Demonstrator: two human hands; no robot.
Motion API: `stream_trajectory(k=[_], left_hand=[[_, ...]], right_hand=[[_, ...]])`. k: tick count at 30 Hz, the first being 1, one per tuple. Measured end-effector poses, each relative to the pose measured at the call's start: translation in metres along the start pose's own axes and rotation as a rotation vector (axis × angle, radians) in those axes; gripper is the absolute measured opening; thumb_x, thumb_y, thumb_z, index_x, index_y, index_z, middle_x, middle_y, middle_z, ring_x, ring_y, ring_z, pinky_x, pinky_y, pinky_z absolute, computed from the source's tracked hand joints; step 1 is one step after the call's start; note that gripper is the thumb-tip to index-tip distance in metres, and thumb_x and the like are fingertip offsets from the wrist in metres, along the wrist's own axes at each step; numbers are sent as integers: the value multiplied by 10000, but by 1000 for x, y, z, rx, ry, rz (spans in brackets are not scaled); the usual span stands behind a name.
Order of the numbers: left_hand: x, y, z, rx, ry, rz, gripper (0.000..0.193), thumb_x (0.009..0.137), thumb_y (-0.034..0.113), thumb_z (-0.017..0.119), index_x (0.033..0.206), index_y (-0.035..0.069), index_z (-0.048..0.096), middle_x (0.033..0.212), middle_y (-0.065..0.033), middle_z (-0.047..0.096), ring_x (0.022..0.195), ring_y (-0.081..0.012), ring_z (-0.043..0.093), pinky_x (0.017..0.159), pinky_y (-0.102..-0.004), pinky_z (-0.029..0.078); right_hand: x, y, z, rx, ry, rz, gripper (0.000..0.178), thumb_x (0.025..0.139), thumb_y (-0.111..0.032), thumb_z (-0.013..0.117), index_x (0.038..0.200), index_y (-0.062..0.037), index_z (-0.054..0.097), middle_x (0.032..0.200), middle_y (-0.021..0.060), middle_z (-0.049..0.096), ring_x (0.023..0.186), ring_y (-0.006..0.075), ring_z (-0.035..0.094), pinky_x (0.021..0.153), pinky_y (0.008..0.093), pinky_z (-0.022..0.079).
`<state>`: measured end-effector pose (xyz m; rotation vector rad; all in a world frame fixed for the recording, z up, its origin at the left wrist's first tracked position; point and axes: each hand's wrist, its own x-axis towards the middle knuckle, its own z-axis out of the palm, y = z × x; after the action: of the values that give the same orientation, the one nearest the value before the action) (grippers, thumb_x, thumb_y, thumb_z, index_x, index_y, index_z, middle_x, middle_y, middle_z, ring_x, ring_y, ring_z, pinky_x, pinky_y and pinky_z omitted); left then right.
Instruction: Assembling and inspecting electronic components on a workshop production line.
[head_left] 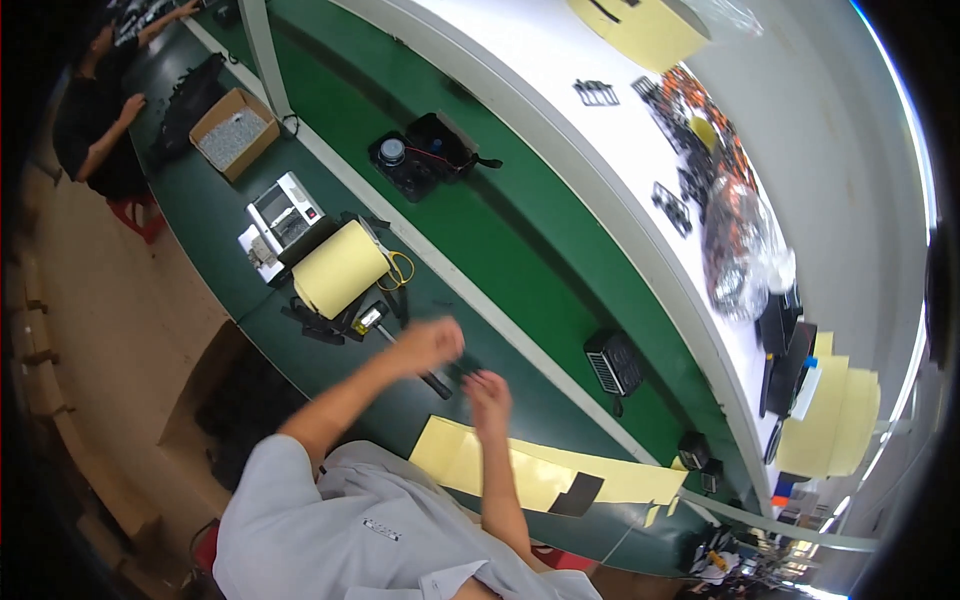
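Near the middle of the green bench, my left hand (428,346) is curled closed, blurred by motion; its fingers' contents cannot be made out. Close by on the right and nearer to me, my right hand (487,398) pinches a small dark strip (464,369) that lies in the gap between both hands. Its exact kind is too blurred to tell. Beside and partly behind my left hand lies a hammer (436,385) with a black grip and a metal head. A long yellow backing sheet (535,468) with a black patch (577,494) spreads past my right wrist.
Left of my hands are a yellow paper roll (342,270), yellow-handled scissors (401,271), a white dispenser machine (286,214) and a cardboard box (257,146) of small parts. A raised white shelf (600,150) runs along the right. Another person (90,120) sits at far left.
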<state>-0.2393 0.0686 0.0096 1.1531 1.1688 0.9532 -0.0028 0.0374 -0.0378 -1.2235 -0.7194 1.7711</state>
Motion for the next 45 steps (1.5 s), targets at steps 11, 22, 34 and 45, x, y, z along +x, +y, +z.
stream_trajectory(k=[11, 22, 34, 45], left_hand=[[282, -23, -285, 1582, 239, 264, 213, 752, 116, 673, 958, 115, 728, 1003, -90, 713, 1042, -241, 650, 982, -391, 450], [299, -43, -286, 1694, 476, 857, 87, 779, 117, 663, 784, 88, 745, 898, -106, 733, 957, -259, 695, 914, -413, 517], [114, -21, 72, 1203, -152, 213, 135, 788, 178, 656, 743, 81, 739, 753, -149, 724, 716, -317, 730, 633, -446, 569], [51, -33, 244, 1005, 168, -281, 560, 961, 467, 515, 810, -36, 709, 821, -273, 701, 800, -450, 702, 750, -521, 567]], right_hand=[[17, 26, 149, -348, -506, 203, 214, 972, -70, 631, 1160, -50, 530, 911, 15, 612, 826, 108, 638, 723, 254, 492], [4, 0, 22, -140, 118, 157, 241, 957, -59, 636, 1183, -58, 551, 879, 21, 663, 767, 168, 691, 654, 273, 513], [-26, 15, -31, 285, 324, 124, 206, 993, -244, 604, 1141, -104, 573, 917, 57, 627, 767, 245, 682, 668, 353, 538], [-15, -14, -139, 322, 370, -161, 200, 981, -206, 599, 1125, -73, 559, 941, 84, 665, 693, 191, 676, 531, 292, 493]])
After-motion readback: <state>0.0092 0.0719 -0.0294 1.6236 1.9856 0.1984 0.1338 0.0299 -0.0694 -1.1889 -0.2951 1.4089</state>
